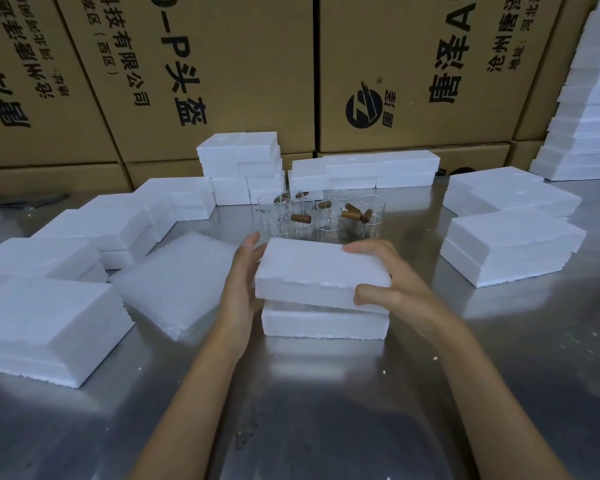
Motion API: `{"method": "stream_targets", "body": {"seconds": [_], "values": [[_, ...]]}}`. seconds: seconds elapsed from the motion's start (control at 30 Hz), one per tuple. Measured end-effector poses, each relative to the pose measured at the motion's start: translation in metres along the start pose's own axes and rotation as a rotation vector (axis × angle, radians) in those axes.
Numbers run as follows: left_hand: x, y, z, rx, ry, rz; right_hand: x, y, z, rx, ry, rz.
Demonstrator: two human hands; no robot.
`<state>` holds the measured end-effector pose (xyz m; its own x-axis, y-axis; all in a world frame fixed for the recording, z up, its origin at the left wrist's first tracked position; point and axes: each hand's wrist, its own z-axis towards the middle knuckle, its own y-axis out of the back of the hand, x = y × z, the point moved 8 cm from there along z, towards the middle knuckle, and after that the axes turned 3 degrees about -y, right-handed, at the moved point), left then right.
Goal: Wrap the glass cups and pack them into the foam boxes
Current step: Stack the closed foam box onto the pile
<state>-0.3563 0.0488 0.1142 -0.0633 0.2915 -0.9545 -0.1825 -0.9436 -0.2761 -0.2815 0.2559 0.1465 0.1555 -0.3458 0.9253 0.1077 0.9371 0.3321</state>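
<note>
At table centre, on the steel table (465,393), both hands hold the foam lid (321,271) over the foam base (324,322). Left hand (243,278): fingers fairly straight, flat against the lid's left end. Right hand (388,282): curled round the right end, thumb on the near edge, fingers over the top. Lid sits tilted, near edge raised off the base; I cannot tell whether it is going on or coming off.

Judgement on technique: keep the lid level, line up all 4 corners with the base, and use light, even pressure; the foam edges look crumbly, and white crumbs already lie on the steel.

Containers: base interior is hidden by the lid, so contents unknown. Glass cups (321,214) stand unwrapped in a cluster just behind the box, with brown cork stoppers (300,218) lying on and among them. Closed foam boxes (510,247) are stacked left, right and behind; contents not visible. A sheet stack (177,282), possibly wrapping, lies just left of the left hand.
</note>
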Motion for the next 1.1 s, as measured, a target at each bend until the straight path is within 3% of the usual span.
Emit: {"method": "stream_targets", "body": {"seconds": [0.33, 0.83, 1.1], "values": [[0.014, -0.003, 0.0, 0.081, 0.023, 0.066, -0.013, -0.006, 0.003, 0.065, -0.027, -0.033], [0.021, -0.002, -0.004, 0.058, 0.086, 0.073, -0.027, -0.005, 0.005, 0.027, -0.067, 0.084], [0.02, -0.001, -0.004, 0.044, 0.115, 0.053, -0.027, -0.006, 0.003, 0.139, -0.099, 0.132]]}}
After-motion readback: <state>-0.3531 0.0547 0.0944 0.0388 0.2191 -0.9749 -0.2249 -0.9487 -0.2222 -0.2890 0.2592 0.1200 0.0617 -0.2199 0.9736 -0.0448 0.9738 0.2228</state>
